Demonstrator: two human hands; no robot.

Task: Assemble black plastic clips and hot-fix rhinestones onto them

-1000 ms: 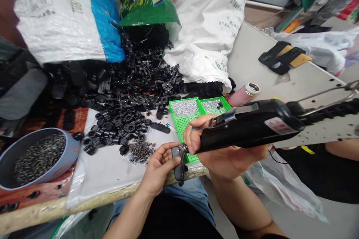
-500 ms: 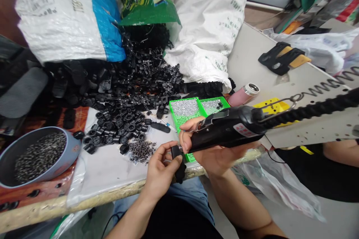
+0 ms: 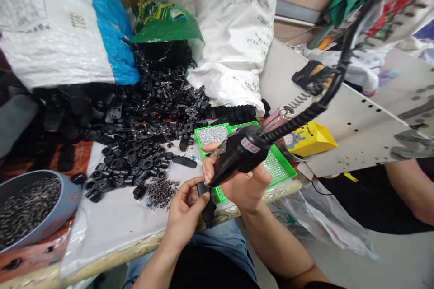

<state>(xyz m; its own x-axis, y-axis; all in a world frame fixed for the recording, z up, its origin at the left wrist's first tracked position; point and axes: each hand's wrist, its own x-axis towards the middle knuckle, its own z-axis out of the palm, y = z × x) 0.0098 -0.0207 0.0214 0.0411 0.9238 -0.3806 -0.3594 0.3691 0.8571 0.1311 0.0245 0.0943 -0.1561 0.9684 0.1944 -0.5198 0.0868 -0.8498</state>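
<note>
My right hand [image 3: 241, 181] is wrapped round a black electric screwdriver [image 3: 237, 153] that hangs on a coiled black cable [image 3: 325, 95]. Its tip rests on a small black plastic part [image 3: 207, 205], which my left hand [image 3: 183, 212] pinches at the table's front edge. Right behind the hands lies a green tray [image 3: 278, 167] with small silver screws in its far compartments. A small heap of dark screws [image 3: 162, 188] sits on white sheeting just left of my left hand.
A big pile of black plastic parts [image 3: 149, 113] spills from white sacks [image 3: 233, 36] at the back. A grey bowl of small metal pieces [image 3: 30, 210] stands at the left. A yellow box [image 3: 310, 137], a pink flask [image 3: 280, 115] and another person's arm [image 3: 407, 189] are on the right.
The screwdriver has swung from nearly level to steeply tilted, its cable now rising up to the right. Both hands and the black part have shifted slightly left and down.
</note>
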